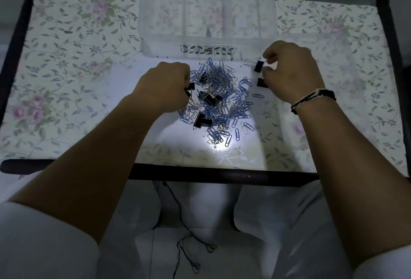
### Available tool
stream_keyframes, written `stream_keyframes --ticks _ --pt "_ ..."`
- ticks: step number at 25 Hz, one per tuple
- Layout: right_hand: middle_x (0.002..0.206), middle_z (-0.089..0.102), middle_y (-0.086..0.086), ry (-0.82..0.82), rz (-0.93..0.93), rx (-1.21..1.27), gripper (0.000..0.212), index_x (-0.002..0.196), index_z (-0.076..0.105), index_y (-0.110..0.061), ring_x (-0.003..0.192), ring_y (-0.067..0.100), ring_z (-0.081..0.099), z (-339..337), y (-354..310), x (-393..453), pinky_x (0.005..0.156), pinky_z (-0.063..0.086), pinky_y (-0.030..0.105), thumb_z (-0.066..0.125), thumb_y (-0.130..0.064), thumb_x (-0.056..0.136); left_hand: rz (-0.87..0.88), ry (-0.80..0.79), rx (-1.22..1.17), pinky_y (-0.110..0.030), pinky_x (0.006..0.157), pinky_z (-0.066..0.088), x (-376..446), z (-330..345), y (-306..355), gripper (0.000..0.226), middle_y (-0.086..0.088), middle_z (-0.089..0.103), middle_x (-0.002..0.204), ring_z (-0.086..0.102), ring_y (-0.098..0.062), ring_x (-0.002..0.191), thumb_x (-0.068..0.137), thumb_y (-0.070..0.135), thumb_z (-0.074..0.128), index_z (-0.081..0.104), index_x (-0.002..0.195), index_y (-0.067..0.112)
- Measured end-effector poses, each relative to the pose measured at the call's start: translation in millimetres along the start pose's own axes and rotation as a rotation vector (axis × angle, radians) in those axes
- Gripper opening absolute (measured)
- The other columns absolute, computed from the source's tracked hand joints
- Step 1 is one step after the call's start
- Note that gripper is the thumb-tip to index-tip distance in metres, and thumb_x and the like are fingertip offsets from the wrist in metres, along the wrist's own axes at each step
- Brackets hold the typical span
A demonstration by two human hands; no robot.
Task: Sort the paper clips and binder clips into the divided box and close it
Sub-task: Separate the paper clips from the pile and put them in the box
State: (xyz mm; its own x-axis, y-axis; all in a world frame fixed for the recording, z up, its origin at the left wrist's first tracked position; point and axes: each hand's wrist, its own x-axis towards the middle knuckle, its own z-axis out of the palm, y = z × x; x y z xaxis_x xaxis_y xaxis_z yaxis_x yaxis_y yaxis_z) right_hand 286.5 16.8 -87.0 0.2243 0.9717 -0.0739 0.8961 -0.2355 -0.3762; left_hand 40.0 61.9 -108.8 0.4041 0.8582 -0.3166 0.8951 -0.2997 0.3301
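Nearest me, just in from the near edge of the table (66, 33), the heap of paper clips (224, 98) lies under the bright patch of light, blue and silver ones tangled together, with a few strays trailing toward the near edge. Several black binder clips (209, 98) sit buried in that heap, so I judge the sorting is at its very start: picking binder clips out of the pile.

My left hand (164, 87) is curled at the left side of the heap, its fingers closed on a small black binder clip (190, 86); how firm the hold is I cannot tell. My right hand (291, 71) works at the right side of the heap, thumb and forefinger pinching another binder clip (258, 66) lifted off the cloth. One more black clip (261, 82) sits just under that hand's heel.

Farther on, toward the far edge, stands the clear divided box (146, 22), open, its compartments apparently empty; I cannot make out a lid.

Next, I think, both hands need to carry their clips over the box's near wall and drop them into one compartment, keeping paper clips from riding along.
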Motion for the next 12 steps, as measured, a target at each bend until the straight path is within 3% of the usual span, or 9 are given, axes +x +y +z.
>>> stream_keyframes --ticks 1,3,6,9,12 --pt "0.107 0.070 0.008 -0.030 -0.060 -0.019 0.025 0.107 0.069 -0.015 0.099 0.028 0.065 0.2 -9.0 -3.2 0.088 0.053 0.037 0.063 -0.014 0.083 0.042 -0.037 0.004 -0.035 0.068 0.047 0.1 -2.9 -2.0 0.020 -0.004 0.062 0.091 0.059 -0.029 0.087 0.079 0.007 0.067 0.061 0.097 0.015" --pt "0.095 0.071 0.000 -0.262 -0.240 -0.004 0.015 0.098 0.072 -0.020 0.087 0.020 0.065 4.5 -31.4 -15.3 0.085 0.054 0.035 0.069 -0.022 0.083 0.106 -0.094 0.020 -0.034 0.068 0.046 -1.2 -6.5 -3.9 0.023 -0.001 0.057 0.088 0.055 -0.026 0.084 0.079 0.002 0.067 0.062 0.098 0.015" --pt "0.086 0.065 -0.009 -0.566 -0.444 -0.085 0.028 0.097 0.068 -0.026 0.079 0.015 0.061 20.6 -55.8 -33.3 0.072 0.053 0.032 0.076 -0.043 0.077 0.128 -0.059 0.055 -0.035 0.070 0.048 -1.7 -5.0 -3.4 0.020 0.005 0.054 0.082 0.052 -0.023 0.083 0.080 0.004 0.068 0.064 0.096 0.015" --pt "0.092 0.061 -0.006 -0.489 -0.532 -0.205 0.034 0.092 0.058 -0.024 0.084 0.022 0.060 39.4 -59.9 -37.2 0.064 0.048 0.032 0.074 -0.049 0.075 0.102 -0.023 0.083 -0.040 0.072 0.054 -1.6 -5.6 -3.6 0.016 -0.002 0.065 0.089 0.060 -0.027 0.087 0.080 0.010 0.071 0.065 0.093 0.019" --pt "0.096 0.052 -0.004 -0.428 -0.551 -0.267 0.028 0.083 0.045 -0.024 0.081 0.027 0.058 44.9 -64.0 -38.2 0.061 0.042 0.032 0.068 -0.038 0.081 0.086 -0.038 0.072 -0.040 0.074 0.054 -2.5 -15.1 -6.6 0.022 -0.002 0.063 0.089 0.060 -0.026 0.087 0.075 0.022 0.078 0.066 0.092 0.017"
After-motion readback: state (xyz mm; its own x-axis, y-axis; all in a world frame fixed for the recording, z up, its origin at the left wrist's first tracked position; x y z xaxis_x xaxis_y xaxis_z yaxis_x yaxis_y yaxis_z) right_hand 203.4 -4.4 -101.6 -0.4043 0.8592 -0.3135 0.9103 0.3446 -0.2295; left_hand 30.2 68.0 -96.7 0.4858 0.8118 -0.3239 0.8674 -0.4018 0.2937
